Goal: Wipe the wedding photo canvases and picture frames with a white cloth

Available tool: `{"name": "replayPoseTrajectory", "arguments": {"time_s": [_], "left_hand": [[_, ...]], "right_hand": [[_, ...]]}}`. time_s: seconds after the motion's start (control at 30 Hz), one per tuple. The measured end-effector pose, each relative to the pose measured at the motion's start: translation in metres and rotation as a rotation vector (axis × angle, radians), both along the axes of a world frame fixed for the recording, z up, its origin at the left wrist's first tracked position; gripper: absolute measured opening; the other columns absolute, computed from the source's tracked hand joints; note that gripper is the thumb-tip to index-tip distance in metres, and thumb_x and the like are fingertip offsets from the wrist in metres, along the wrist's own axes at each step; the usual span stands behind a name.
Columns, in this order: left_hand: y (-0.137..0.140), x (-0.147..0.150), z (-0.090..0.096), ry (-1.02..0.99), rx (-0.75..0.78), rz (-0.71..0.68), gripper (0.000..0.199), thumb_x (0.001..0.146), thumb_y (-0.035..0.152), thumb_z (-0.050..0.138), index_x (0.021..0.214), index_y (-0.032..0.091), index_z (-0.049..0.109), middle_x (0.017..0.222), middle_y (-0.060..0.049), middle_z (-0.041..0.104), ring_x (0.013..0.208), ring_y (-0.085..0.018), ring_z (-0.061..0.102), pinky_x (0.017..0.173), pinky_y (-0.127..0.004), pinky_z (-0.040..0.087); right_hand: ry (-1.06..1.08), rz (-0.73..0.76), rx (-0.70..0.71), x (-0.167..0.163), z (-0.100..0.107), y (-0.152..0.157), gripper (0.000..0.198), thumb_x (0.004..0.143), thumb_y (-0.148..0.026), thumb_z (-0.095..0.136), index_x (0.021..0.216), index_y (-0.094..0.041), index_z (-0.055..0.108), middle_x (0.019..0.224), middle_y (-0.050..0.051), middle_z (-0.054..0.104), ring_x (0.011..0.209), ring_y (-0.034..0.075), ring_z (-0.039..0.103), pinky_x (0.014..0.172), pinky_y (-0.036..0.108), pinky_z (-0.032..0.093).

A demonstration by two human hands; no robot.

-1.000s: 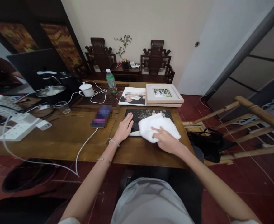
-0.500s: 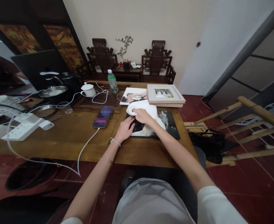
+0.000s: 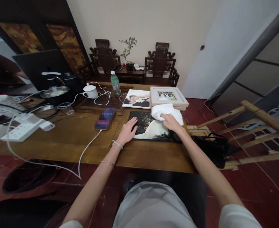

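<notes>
- L hand (image 3: 128,130) flat on L edge of dk photo panel (image 3: 151,128); fingers close tog., thumb apart.
- R hand (image 3: 172,122) on wht cloth (image 3: 168,110); fingers curled, can't tell if clamped.
- Cloth covers panel's far R corner.
- Panel lies nr table's (image 3: 153,155) R edge.
- Framed photo (image 3: 166,95) nr table's far R corner.

This looks like a home office: carved chairs (image 3: 161,60) flank a potted tree (image 3: 129,66); a monitor (image 3: 38,68) and lidded cup (image 3: 91,91) share the desk (image 3: 149,153).
</notes>
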State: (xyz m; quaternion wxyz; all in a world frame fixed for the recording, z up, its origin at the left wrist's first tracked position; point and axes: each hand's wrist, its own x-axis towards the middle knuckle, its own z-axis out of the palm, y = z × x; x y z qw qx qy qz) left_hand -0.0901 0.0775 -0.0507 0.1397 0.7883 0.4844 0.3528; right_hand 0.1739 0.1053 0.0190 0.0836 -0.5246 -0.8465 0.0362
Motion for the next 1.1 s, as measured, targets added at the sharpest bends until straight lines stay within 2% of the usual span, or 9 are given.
{"name": "replayPoseTrajectory", "arguments": {"time_s": [0.1, 0.2, 0.33, 0.43, 0.53, 0.7, 0.87, 0.93, 1.1], "left_hand": [[0.0, 0.0, 0.0, -0.002, -0.003, 0.001, 0.039, 0.09, 0.028, 0.043, 0.127, 0.019, 0.053, 0.139, -0.01, 0.048, 0.133, -0.023, 0.038, 0.109, -0.047, 0.033], [0.0, 0.0, 0.0, -0.006, -0.008, 0.001, 0.039, 0.09, 0.028, 0.044, 0.127, 0.017, 0.053, 0.139, -0.011, 0.048, 0.134, -0.024, 0.037, 0.11, -0.047, 0.032], [0.0, 0.001, -0.002, -0.011, 0.0, 0.004, 0.039, 0.09, 0.028, 0.044, 0.126, 0.019, 0.053, 0.139, -0.01, 0.048, 0.134, -0.024, 0.037, 0.109, -0.048, 0.032], [0.001, 0.001, -0.002, -0.02, 0.006, -0.001, 0.038, 0.09, 0.028, 0.045, 0.126, 0.02, 0.054, 0.139, -0.009, 0.049, 0.133, -0.024, 0.038, 0.109, -0.047, 0.033], [0.001, 0.002, -0.002, -0.021, -0.002, 0.001, 0.038, 0.09, 0.028, 0.045, 0.126, 0.018, 0.054, 0.139, -0.011, 0.048, 0.133, -0.024, 0.038, 0.109, -0.047, 0.032], [0.001, 0.001, 0.0, -0.003, -0.014, 0.007, 0.038, 0.09, 0.027, 0.044, 0.126, 0.017, 0.054, 0.139, -0.011, 0.048, 0.133, -0.023, 0.038, 0.109, -0.046, 0.033], [0.001, -0.001, 0.0, 0.012, -0.023, 0.011, 0.039, 0.09, 0.028, 0.044, 0.126, 0.016, 0.054, 0.14, -0.011, 0.047, 0.133, -0.022, 0.038, 0.109, -0.045, 0.033], [0.002, -0.001, 0.0, 0.007, -0.025, 0.009, 0.039, 0.09, 0.028, 0.044, 0.126, 0.017, 0.053, 0.14, -0.01, 0.047, 0.133, -0.022, 0.038, 0.109, -0.046, 0.033], [0.002, -0.001, -0.001, -0.001, -0.017, -0.002, 0.038, 0.091, 0.028, 0.044, 0.127, 0.019, 0.053, 0.14, -0.009, 0.047, 0.134, -0.022, 0.037, 0.109, -0.046, 0.033]], "right_hand": [[-0.033, -0.028, 0.036, 0.024, -0.012, -0.024, 0.046, 0.07, 0.0, 0.034, 0.11, -0.008, 0.056, 0.127, 0.023, 0.054, 0.129, 0.031, 0.04, 0.1, 0.055, 0.029], [-0.05, 0.017, 0.042, 0.03, -0.02, -0.068, 0.047, 0.069, 0.001, 0.035, 0.11, -0.007, 0.056, 0.138, 0.025, 0.043, 0.138, 0.03, 0.023, 0.104, 0.062, 0.02], [-0.009, 0.144, 0.003, 0.027, -0.016, -0.13, 0.043, 0.064, 0.003, 0.036, 0.094, -0.015, 0.061, 0.143, 0.016, 0.041, 0.14, 0.027, 0.02, 0.107, 0.062, 0.019], [0.01, 0.179, -0.021, 0.027, -0.011, -0.147, 0.042, 0.062, 0.003, 0.037, 0.09, -0.017, 0.061, 0.14, 0.014, 0.045, 0.139, 0.026, 0.024, 0.109, 0.06, 0.02], [0.004, 0.144, 0.0, 0.031, -0.012, -0.129, 0.039, 0.064, 0.0, 0.038, 0.092, -0.015, 0.06, 0.137, 0.019, 0.047, 0.133, 0.026, 0.035, 0.108, 0.056, 0.023], [-0.003, 0.08, 0.112, 0.037, -0.019, -0.056, 0.037, 0.066, -0.002, 0.037, 0.092, -0.015, 0.059, 0.132, 0.019, 0.052, 0.125, 0.029, 0.045, 0.101, 0.052, 0.031], [-0.036, 0.021, 0.138, 0.045, -0.017, 0.001, 0.033, 0.066, -0.005, 0.037, 0.088, -0.015, 0.059, 0.102, 0.018, 0.067, 0.096, 0.031, 0.06, 0.088, 0.044, 0.039], [-0.042, 0.011, 0.138, 0.047, -0.018, 0.008, 0.035, 0.066, -0.005, 0.036, 0.09, -0.014, 0.059, 0.099, 0.018, 0.067, 0.099, 0.031, 0.059, 0.088, 0.045, 0.039], [-0.001, 0.047, 0.146, 0.047, -0.029, -0.027, 0.048, 0.067, -0.001, 0.036, 0.109, -0.011, 0.055, 0.136, 0.023, 0.046, 0.132, 0.03, 0.035, 0.103, 0.058, 0.026]]}}
